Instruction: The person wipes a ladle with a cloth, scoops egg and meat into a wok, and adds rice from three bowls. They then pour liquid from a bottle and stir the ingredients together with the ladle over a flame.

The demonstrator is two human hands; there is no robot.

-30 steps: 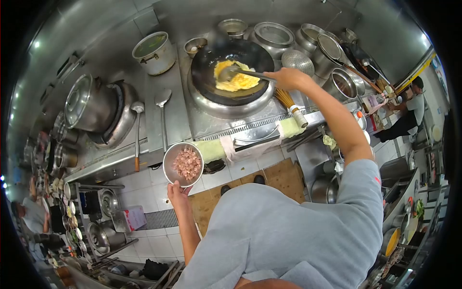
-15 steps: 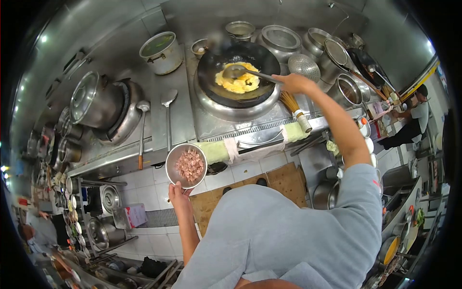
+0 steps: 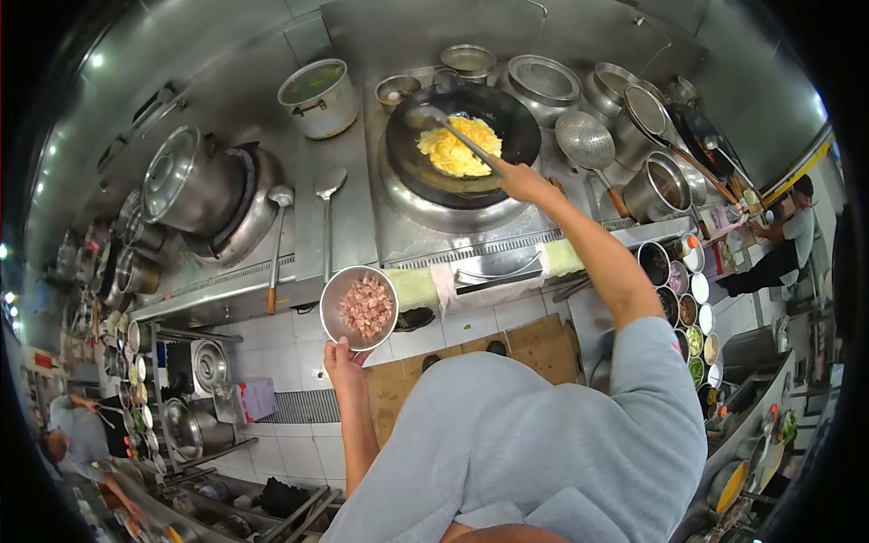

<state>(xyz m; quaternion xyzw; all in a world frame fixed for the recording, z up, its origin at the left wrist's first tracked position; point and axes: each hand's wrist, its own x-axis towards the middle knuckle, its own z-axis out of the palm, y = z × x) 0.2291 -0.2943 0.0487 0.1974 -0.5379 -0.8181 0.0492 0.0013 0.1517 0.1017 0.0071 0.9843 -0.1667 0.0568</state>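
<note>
My left hand [image 3: 345, 360] grips the lower edge of a metal bowl [image 3: 333, 291], thumb over the rim. Diced pink meat [image 3: 367, 309] lies in that bowl, held in front of the stove's edge. Closed around the handle of a ladle [image 3: 424, 118] is my right hand [image 3: 523, 184], at the near right rim of a black wok [image 3: 518, 119]. The ladle's head is at the left inner side of the wok, and its handle crosses over yellow scrambled egg [image 3: 484, 136] in the middle.
Two long-handled spatulas or ladles, one a spatula [image 3: 329, 185], rest left of the wok. A tall pot [image 3: 326, 107] stands behind them. A perforated strainer [image 3: 584, 140] lies at right, above seasoning tubs [image 3: 654, 260]. A co-worker [image 3: 797, 231] is at far right, another person at far left.
The ladle's head has moved off the egg toward the wok's left side. The egg looks broader and yellower. The view has shifted slightly; my left hand still holds the bowl.
</note>
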